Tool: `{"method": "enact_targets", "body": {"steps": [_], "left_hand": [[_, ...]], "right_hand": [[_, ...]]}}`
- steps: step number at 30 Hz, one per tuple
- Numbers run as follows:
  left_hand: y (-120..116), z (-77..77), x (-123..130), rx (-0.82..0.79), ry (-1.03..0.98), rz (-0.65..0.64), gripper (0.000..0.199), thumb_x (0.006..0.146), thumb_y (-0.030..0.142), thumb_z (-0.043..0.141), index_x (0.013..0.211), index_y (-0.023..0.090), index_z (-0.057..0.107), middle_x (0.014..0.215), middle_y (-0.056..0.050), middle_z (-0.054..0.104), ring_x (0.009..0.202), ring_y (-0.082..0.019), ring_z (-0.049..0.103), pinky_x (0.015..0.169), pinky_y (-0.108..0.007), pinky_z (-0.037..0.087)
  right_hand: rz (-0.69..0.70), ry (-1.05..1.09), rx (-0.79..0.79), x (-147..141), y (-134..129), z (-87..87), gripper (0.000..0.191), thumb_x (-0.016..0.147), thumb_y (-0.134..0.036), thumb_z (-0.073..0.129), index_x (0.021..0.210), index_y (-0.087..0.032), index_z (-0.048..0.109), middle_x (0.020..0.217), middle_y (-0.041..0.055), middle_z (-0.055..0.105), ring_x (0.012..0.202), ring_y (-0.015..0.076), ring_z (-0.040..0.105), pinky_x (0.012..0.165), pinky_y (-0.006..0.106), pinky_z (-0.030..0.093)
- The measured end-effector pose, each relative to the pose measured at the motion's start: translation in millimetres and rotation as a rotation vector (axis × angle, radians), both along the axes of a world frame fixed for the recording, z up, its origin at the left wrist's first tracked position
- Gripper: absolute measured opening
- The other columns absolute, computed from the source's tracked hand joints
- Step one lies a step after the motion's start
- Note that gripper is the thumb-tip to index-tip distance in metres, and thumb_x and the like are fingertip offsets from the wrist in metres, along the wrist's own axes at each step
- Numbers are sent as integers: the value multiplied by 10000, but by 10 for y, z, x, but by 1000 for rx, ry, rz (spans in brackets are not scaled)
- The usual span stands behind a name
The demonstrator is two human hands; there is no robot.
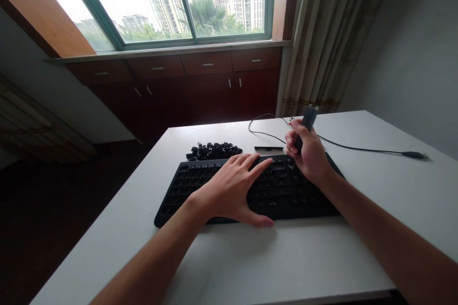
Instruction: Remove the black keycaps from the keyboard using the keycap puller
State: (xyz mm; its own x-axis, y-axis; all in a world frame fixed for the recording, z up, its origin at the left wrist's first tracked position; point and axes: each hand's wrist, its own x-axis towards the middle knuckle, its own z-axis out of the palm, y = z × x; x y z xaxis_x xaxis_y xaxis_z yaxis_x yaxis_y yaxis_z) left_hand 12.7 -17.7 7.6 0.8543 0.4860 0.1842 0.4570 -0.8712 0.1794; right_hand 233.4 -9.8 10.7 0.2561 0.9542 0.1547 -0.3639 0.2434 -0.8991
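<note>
Steadying the keyboard well would mean light, even pressure from the left hand, so that the board lies flat without the keys being squashed. That hand rests spread over the middle of it, the fingers well parted and the thumb out at the near edge, gripping nothing. The right hand, above the far right part, has its fingers closed firmly around a dark tool, which stands nearly upright. Good handling here would call for a loose wrist, a straight lift rather than a sideways twist, and left fingers held clear of the tool's lower end. A thin wire below the right hand seems to belong to the tool, though it is too small to be sure. The keyboard lies across the middle of the white surface, a long slab of matte black plastic with rounded corners, its left part a grid of squarish cells. Just beyond its far left edge is a jagged heap of small black pieces; to the right of that lies a slim, straight black bar. A thin, flexible black cable curves over the smooth, softly shining surface toward the far right.
</note>
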Motion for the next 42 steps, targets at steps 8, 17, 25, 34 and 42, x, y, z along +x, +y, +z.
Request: {"method": "enact_targets", "body": {"steps": [8, 17, 25, 34, 42], "left_hand": [[-37, 23, 23, 31, -1, 12, 1283, 594, 817, 757, 1601, 192, 266, 1509, -222, 438, 1326, -467, 460, 1088, -584, 390], [-60, 109, -41, 22, 60, 7, 1274, 591, 816, 757, 1589, 174, 293, 1449, -209, 477, 1267, -431, 506, 1084, -558, 398], [-49, 30, 9, 32, 6, 29, 1207, 700, 921, 582, 1591, 164, 282, 1594, -211, 367, 1433, -438, 380, 1169, -578, 328], [-83, 43, 115, 135, -46, -106, 709, 968, 711, 460, 1353, 131, 595, 1378, -145, 631, 1239, -330, 593, 1074, -497, 444], [-67, 3, 114, 168, -40, -115, 613, 996, 653, 465, 1339, 171, 627, 1408, -124, 626, 1256, -329, 600, 1020, -503, 498]], "right_hand": [[87, 2, -42, 19, -17, -8, 374, 852, -525, 720, 735, -215, 547, 619, -51, 467, 452, 79, 381, 414, 243, 339], [95, 54, -18, -5, -31, 3, 388, 815, -530, 784, 765, -208, 573, 586, -55, 483, 446, 76, 406, 408, 213, 344], [77, 94, 8, -36, -41, -19, 260, 858, -386, 769, 812, -226, 569, 547, -75, 465, 431, 76, 351, 410, 198, 313], [105, 118, -54, -60, -39, -33, 437, 843, -419, 764, 613, -210, 455, 505, -71, 382, 428, 77, 340, 423, 222, 321], [109, 143, -69, -125, -42, -55, 459, 817, -425, 783, 599, -214, 439, 499, -74, 376, 432, 82, 334, 429, 234, 302]]}}
